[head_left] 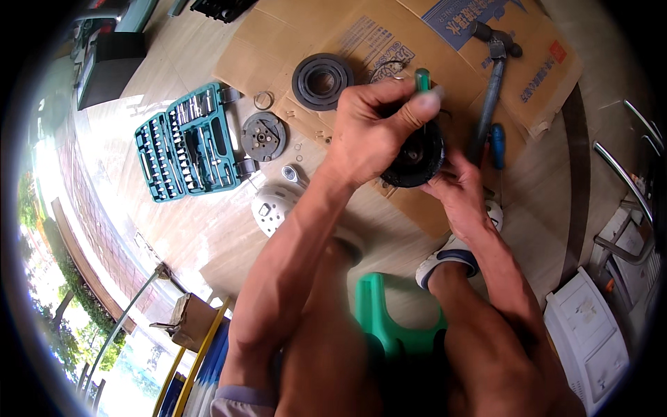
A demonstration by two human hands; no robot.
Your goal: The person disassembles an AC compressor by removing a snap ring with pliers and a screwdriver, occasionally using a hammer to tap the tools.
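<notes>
Head view: left hand (372,132) grips green-handled tool (422,78), right hand (458,186) black round part (415,170); teal case (169,137) holds sockets (192,110)

Green tool handle (422,78); black round part (405,179); teal case (174,149).

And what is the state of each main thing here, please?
Teal tool case: open
Green-handled tool: gripped by left hand
Black round part: held by right hand
Hammer: lying on cardboard
Blue-handled tool: lying beside hammer
Grooved ring: lying flat
Metal disc: lying flat
Cardboard: unfolded
</notes>
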